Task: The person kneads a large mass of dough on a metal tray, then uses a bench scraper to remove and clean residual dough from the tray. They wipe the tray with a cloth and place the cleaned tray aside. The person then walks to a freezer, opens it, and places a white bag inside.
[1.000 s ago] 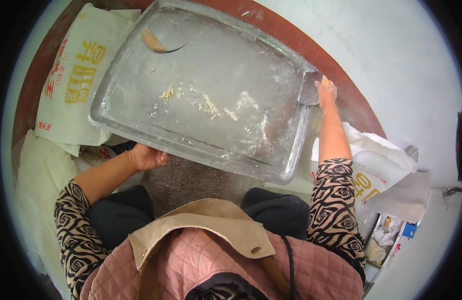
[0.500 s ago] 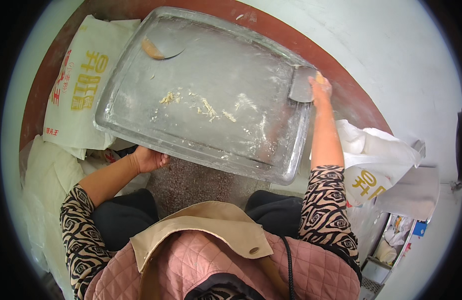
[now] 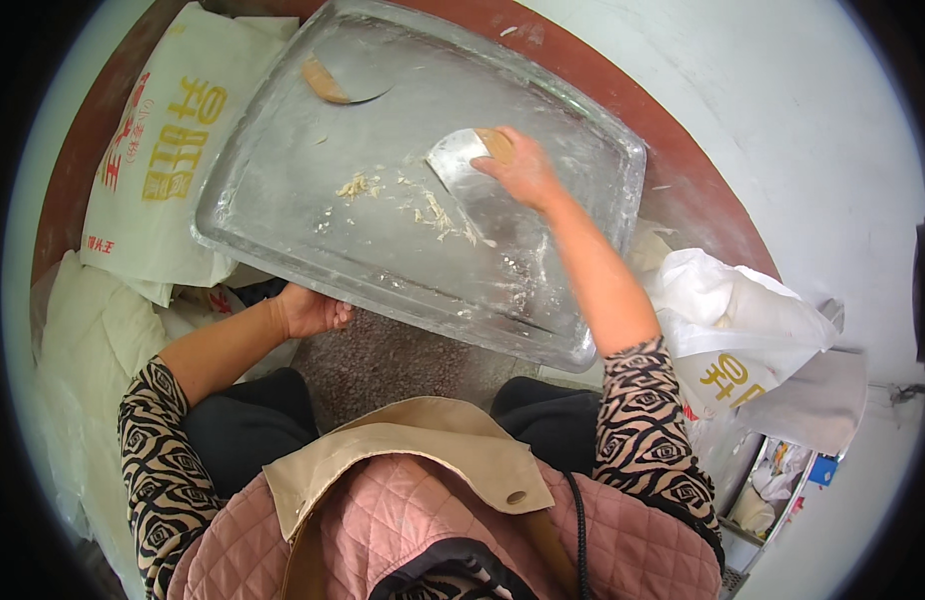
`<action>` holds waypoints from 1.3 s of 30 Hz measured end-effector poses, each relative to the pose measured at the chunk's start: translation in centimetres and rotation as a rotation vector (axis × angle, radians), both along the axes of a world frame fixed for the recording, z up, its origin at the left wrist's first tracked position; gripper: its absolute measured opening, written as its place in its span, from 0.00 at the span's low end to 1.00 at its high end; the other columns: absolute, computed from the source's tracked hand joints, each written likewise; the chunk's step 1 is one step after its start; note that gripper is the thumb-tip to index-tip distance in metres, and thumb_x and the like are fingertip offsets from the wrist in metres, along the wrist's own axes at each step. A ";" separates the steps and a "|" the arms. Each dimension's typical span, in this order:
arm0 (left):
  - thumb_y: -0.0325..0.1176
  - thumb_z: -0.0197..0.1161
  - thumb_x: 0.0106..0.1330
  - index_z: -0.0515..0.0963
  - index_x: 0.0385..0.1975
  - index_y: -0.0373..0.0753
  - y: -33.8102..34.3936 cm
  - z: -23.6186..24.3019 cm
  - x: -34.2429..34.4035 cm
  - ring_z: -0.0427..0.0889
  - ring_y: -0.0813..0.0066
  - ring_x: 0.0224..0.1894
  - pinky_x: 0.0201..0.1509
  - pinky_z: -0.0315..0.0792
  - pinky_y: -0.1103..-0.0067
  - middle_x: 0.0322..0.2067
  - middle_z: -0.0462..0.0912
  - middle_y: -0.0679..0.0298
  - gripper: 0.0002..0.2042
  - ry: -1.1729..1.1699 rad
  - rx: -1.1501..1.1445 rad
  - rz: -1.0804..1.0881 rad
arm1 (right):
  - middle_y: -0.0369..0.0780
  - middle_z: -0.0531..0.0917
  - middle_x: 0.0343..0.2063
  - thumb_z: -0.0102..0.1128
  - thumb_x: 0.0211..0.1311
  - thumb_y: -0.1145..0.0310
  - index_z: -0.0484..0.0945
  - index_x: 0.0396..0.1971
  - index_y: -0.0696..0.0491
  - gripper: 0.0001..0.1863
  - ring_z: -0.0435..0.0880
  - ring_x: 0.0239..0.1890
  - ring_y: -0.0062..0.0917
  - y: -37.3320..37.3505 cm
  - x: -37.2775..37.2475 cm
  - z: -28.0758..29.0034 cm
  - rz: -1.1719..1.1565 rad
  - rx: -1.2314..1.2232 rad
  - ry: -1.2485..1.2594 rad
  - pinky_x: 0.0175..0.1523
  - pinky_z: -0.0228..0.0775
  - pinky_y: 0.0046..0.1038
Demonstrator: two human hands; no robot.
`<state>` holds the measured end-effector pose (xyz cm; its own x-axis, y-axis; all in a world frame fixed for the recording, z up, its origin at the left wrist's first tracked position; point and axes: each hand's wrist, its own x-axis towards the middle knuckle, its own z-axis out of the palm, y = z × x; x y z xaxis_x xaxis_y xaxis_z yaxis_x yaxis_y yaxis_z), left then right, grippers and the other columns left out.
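A large grey metal tray (image 3: 403, 270), dusted with flour, spans the view ahead of me. My left hand (image 3: 311, 311) is at its near edge, fingers curled, partly under the rim. In my right hand (image 3: 523, 170) is a dough scraper (image 3: 455, 158), gripped by its wooden handle over the middle of the tray. The metal blade, whitened with flour, is tilted above the tray floor. Pale dough scraps (image 3: 438, 215) lie just below the blade, with another small heap (image 3: 358, 186) to their left. A second wooden-handled scraper (image 3: 325, 82) rests near the tray's far left.
A printed white flour sack (image 3: 168, 160) stands left of the tray, with a pale cloth-like sack (image 3: 93, 350) nearer me. On the right sits an opened white sack (image 3: 728, 310). A narrow container of odds and ends (image 3: 768, 490) is at lower right. Speckled floor (image 3: 373, 370) shows before my knees.
My right hand has carried the scraper leftward from the tray's right end to its middle. My left hand has stayed at the near edge. The view has shifted slightly.
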<state>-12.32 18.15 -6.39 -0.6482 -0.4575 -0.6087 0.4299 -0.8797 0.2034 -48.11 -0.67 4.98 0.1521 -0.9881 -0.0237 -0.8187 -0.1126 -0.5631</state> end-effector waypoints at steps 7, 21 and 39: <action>0.56 0.46 0.76 0.78 0.49 0.39 -0.1 0.0 0.1 0.78 0.64 0.29 0.33 0.72 0.72 0.26 0.79 0.58 0.25 0.046 0.018 -0.065 | 0.45 0.87 0.42 0.74 0.56 0.64 0.81 0.52 0.55 0.23 0.86 0.45 0.33 -1.0 -18.0 3.1 -0.578 -0.231 0.042 0.53 0.77 0.35; 0.53 0.47 0.77 0.78 0.48 0.38 0.3 0.6 -0.4 0.83 0.62 0.29 0.34 0.78 0.71 0.28 0.82 0.58 0.23 0.048 -0.002 0.017 | 0.45 0.87 0.48 0.70 0.56 0.58 0.83 0.53 0.45 0.23 0.84 0.52 0.43 -6.4 -18.8 6.3 -0.329 -0.183 0.698 0.58 0.75 0.42; 0.55 0.45 0.78 0.78 0.47 0.38 0.0 1.0 -1.2 0.86 0.63 0.31 0.35 0.81 0.72 0.29 0.84 0.57 0.25 0.158 -0.029 -0.069 | 0.48 0.86 0.35 0.67 0.62 0.60 0.84 0.43 0.49 0.13 0.85 0.35 0.48 4.1 -2.7 3.7 0.153 -0.344 0.498 0.41 0.76 0.46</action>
<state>-13.54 18.17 -5.37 -0.7650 -0.4247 -0.4841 0.3976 -0.9028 0.1638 -50.77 3.38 8.66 0.3453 -0.9194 0.1881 -0.9338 -0.3566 -0.0289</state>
